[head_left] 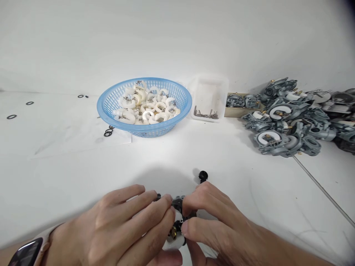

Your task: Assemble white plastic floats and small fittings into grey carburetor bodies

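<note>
A carburetor body (179, 202) lies low in front of me, mostly covered by my fingers. A white float (174, 244) and a brass piece show in it. My left hand (135, 225) is curled over its left side and holds it, a watch on the wrist. At the right side, my right hand (219, 218) presses thumb and forefinger together by the float; anything between their tips is too small or hidden. Just beyond the right knuckles stands a black round-headed piece (203, 176), its lower part hidden.
A blue basket (144, 130) holds many white floats. Beside it is a clear tray (210, 82) with thin metal pins. Carburetor bodies (288, 118) are piled at the right, near a thin rod (321, 184). Black rubber rings (108, 132) lie on the left.
</note>
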`<state>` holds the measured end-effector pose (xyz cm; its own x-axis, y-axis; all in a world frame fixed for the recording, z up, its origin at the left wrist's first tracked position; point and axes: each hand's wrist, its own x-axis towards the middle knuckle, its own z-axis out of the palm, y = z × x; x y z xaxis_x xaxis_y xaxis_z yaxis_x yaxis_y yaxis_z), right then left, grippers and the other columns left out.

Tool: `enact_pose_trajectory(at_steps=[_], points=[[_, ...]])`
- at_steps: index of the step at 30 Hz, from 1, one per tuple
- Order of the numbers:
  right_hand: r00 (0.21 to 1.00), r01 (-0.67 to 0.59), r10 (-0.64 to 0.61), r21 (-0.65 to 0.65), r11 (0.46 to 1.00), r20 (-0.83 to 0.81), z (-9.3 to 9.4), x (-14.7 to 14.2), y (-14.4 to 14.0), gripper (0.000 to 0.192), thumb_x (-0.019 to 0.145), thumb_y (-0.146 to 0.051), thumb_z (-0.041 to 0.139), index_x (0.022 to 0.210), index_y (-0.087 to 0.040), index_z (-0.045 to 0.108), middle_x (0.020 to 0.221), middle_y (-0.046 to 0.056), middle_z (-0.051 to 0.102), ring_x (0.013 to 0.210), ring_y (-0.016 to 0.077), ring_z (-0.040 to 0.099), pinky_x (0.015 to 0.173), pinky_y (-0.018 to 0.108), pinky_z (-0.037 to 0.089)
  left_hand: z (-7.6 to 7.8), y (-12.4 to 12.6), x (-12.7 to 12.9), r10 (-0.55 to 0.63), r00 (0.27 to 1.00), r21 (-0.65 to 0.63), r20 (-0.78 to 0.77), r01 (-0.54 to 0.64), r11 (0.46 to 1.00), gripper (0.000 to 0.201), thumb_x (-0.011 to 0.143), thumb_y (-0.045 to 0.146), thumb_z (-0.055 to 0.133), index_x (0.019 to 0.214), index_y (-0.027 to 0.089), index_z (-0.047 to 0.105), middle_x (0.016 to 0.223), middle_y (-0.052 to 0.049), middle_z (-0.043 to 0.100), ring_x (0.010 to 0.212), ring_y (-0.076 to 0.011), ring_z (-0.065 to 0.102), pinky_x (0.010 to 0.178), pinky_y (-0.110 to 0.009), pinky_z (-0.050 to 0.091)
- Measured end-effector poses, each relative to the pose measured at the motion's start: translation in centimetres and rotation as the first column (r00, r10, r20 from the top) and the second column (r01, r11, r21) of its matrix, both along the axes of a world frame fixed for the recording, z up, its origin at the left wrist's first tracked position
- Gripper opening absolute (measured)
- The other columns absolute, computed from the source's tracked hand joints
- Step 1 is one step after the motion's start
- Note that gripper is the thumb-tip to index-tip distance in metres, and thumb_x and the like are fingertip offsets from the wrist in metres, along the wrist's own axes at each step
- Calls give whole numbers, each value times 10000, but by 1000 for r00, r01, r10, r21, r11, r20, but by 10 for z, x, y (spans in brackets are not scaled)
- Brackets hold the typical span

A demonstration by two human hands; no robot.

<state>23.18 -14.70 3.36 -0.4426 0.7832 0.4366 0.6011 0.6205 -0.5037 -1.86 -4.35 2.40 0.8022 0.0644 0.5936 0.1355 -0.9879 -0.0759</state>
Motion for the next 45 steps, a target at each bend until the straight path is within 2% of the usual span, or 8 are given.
enact_pose_trajectory(at_steps=[3, 5, 10, 21, 28, 35, 41, 45], points=[[997, 18, -12, 71, 997, -83, -6, -4, 0, 305, 976, -18, 614, 1188, -236, 588, 1030, 58, 703, 879, 210, 666, 826, 381, 615, 11, 3, 8, -50, 997, -11, 51, 51, 999, 317, 1151, 373, 566, 1054, 167, 787, 1025, -13, 854, 832, -167, 792, 741, -307, 661], [994, 28, -17, 98, 995, -108, -10, -6, 1, 373, 924, 12, 615, 1194, -243, 588, 988, 42, 691, 846, 211, 665, 793, 380, 610, 17, 4, 11, -51, 998, -50, 32, 53, 997, 339, 1166, 356, 547, 1042, 151, 786, 982, -16, 858, 779, -163, 793, 730, -312, 660], [992, 46, -35, 89, 995, -120, -14, -8, 3, 389, 889, 40, 584, 1158, -240, 598, 997, 46, 683, 847, 210, 660, 781, 378, 594, 22, 4, 14, -60, 998, -98, -20, 57, 994, 343, 1179, 339, 546, 1019, 127, 763, 935, -29, 873, 767, -161, 813, 755, -313, 667], [995, -4, 13, 95, 995, -97, -15, -3, 2, 444, 864, 69, 587, 1203, -218, 589, 1023, 54, 678, 858, 199, 613, 812, 385, 578, 8, 5, 8, -92, 994, -68, 58, 96, 993, 294, 1142, 334, 598, 1027, 130, 775, 1024, -29, 847, 827, -170, 790, 726, -329, 642], [996, -13, 25, 124, 992, -91, -18, 0, 4, 446, 861, 51, 600, 1223, -210, 597, 1080, 69, 676, 847, 198, 589, 808, 384, 580, 11, 2, 9, -57, 995, -18, 77, 59, 998, 267, 1127, 358, 620, 1064, 157, 783, 995, -4, 846, 836, -169, 781, 737, -314, 638], [991, 1, 17, 136, 991, -131, -15, -3, 4, 441, 837, 82, 578, 1180, -191, 617, 1029, 50, 643, 834, 185, 567, 792, 364, 564, 8, 4, 8, -61, 994, 19, 88, 59, 998, 299, 1123, 381, 621, 1028, 162, 802, 1003, -22, 837, 829, -176, 768, 770, -321, 639], [996, -31, 41, 121, 992, -84, -16, 0, 6, 463, 837, 71, 598, 1212, -198, 628, 1071, 61, 666, 875, 193, 594, 833, 363, 583, 9, 3, 9, -49, 996, 2, 79, 49, 999, 281, 1130, 361, 610, 1040, 172, 798, 995, -3, 843, 840, -167, 777, 739, -311, 635], [995, -19, 30, 118, 993, -97, -15, -1, 5, 443, 849, 66, 604, 1200, -204, 622, 1049, 56, 668, 839, 189, 580, 794, 366, 581, 12, 2, 10, -46, 997, -5, 60, 46, 999, 306, 1151, 360, 572, 1031, 183, 791, 973, 14, 851, 817, -154, 772, 709, -310, 642]])
